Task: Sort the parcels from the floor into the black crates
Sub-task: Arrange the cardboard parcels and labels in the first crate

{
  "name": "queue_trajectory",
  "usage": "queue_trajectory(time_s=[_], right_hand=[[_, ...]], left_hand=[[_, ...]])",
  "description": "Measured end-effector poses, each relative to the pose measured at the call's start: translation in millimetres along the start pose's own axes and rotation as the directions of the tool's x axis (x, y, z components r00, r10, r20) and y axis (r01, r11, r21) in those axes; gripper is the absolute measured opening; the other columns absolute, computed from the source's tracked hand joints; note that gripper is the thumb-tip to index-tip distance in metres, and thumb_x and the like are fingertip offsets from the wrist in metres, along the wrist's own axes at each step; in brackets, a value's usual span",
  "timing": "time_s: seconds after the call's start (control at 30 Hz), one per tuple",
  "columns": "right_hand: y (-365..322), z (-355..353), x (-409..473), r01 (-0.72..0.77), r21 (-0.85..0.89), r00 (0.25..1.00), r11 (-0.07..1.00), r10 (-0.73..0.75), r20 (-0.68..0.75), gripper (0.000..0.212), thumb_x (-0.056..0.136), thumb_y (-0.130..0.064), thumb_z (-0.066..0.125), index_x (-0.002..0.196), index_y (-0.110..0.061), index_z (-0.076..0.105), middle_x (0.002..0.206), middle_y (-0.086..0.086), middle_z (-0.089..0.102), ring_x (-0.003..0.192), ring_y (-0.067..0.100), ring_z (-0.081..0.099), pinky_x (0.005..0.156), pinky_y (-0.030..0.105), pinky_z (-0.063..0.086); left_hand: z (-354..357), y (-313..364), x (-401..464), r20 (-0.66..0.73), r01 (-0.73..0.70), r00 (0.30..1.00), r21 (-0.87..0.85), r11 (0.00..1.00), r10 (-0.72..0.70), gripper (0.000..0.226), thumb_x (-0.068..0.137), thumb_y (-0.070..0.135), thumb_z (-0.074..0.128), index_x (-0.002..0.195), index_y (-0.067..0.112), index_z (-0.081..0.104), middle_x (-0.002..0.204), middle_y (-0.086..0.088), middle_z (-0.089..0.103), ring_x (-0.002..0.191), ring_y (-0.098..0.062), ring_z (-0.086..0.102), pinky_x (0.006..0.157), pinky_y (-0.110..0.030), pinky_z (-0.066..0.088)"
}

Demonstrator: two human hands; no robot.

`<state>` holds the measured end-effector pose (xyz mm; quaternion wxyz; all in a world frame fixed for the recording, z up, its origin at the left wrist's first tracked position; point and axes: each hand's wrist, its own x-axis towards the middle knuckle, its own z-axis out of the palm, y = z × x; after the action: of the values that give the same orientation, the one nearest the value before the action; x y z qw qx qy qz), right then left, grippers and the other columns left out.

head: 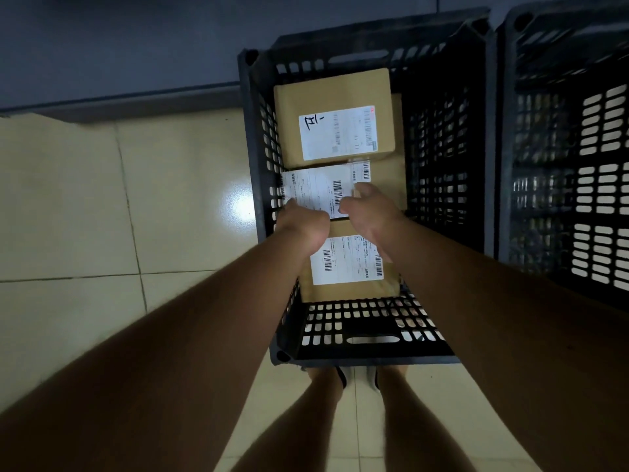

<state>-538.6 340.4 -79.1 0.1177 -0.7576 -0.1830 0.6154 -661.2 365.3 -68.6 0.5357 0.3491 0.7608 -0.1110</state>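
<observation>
Step in hand, as judged: placing a parcel into the black slotted plastic crate [258, 137]. Both hands are inside it, on the middle brown cardboard parcel with a white shipping label [320, 190], which sits between a far labelled brown box [335, 117] and a near labelled brown box [347, 264]. Left hand [301, 221] grips the parcel's left near edge, fingers curled over it; right hand [369, 212] holds the right side, thumb toward the label, fingertips hidden. Whether the parcel is fully seated cannot be told. Next move likely calls for releasing and lifting both hands clear. A second black crate [558, 148] stands just beside, to the right.
</observation>
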Motion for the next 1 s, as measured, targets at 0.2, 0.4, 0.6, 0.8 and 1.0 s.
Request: queue_trajectory(time_s=[0.2, 0.4, 0.6, 0.8, 1.0], right_hand=[[-6, -24, -49, 0.001, -0.005, 1.0, 1.0, -0.001, -0.03, 0.062, 0.091, -0.028, 0.053, 0.151, -0.029, 0.036, 0.119, -0.008, 0.054, 0.082, 0.012, 0.061, 0.064, 0.026, 0.052], [-22, -60, -106, 0.045, -0.07, 0.997, 0.997, -0.05, -0.062, 0.068, 0.09, -0.031, 0.053, 0.153, -0.03, 0.029, 0.138, 0.001, 0.055, 0.09, 0.017, 0.067, 0.082, 0.04, 0.061], [-30, -84, -161, 0.136, -0.259, 0.975, 0.956, -0.175, -0.134, 0.074, 0.082, -0.044, 0.058, 0.151, -0.032, 0.033, 0.14, 0.002, 0.05, 0.103, 0.021, 0.06, 0.066, 0.029, 0.055], [-18, -92, -208, 0.099, -0.305, 0.966, 0.947, -0.165, -0.201, 0.073, 0.087, -0.041, 0.062, 0.152, -0.032, 0.029, 0.144, 0.004, 0.041, 0.122, 0.031, 0.051, 0.096, 0.046, 0.052], [6, -102, -257, 0.085, -0.305, 0.948, 0.949, -0.171, -0.27, 0.072, 0.089, -0.035, 0.06, 0.153, -0.028, 0.028, 0.149, 0.006, 0.038, 0.131, 0.033, 0.041, 0.101, 0.047, 0.049]], left_hand=[[-11, 2, -50, 0.01, -0.096, 0.995, -0.025, 0.995, 0.096, 0.05, 0.092, 0.018, 0.053, 0.142, 0.024, 0.051, 0.131, -0.002, 0.063, 0.11, -0.024, 0.064, 0.093, -0.041, 0.057], [-29, 22, -108, -0.032, -0.167, 0.985, 0.011, 0.986, 0.167, 0.07, 0.093, 0.022, 0.051, 0.158, 0.026, 0.028, 0.148, -0.001, 0.049, 0.114, -0.024, 0.06, 0.08, -0.028, 0.053], [-53, 27, -158, -0.014, -0.285, 0.956, 0.19, 0.939, 0.293, 0.069, 0.094, 0.025, 0.052, 0.158, 0.028, 0.026, 0.154, -0.002, 0.043, 0.118, -0.029, 0.061, 0.083, -0.041, 0.06], [-76, 19, -194, 0.002, -0.345, 0.93, 0.356, 0.869, 0.368, 0.063, 0.091, 0.028, 0.054, 0.153, 0.027, 0.039, 0.149, -0.002, 0.047, 0.124, -0.031, 0.056, 0.098, -0.048, 0.054], [-73, 11, -229, 0.016, -0.396, 0.9, 0.445, 0.803, 0.435, 0.06, 0.095, 0.031, 0.052, 0.152, 0.026, 0.037, 0.149, -0.003, 0.044, 0.127, -0.031, 0.053, 0.1, -0.042, 0.051]])
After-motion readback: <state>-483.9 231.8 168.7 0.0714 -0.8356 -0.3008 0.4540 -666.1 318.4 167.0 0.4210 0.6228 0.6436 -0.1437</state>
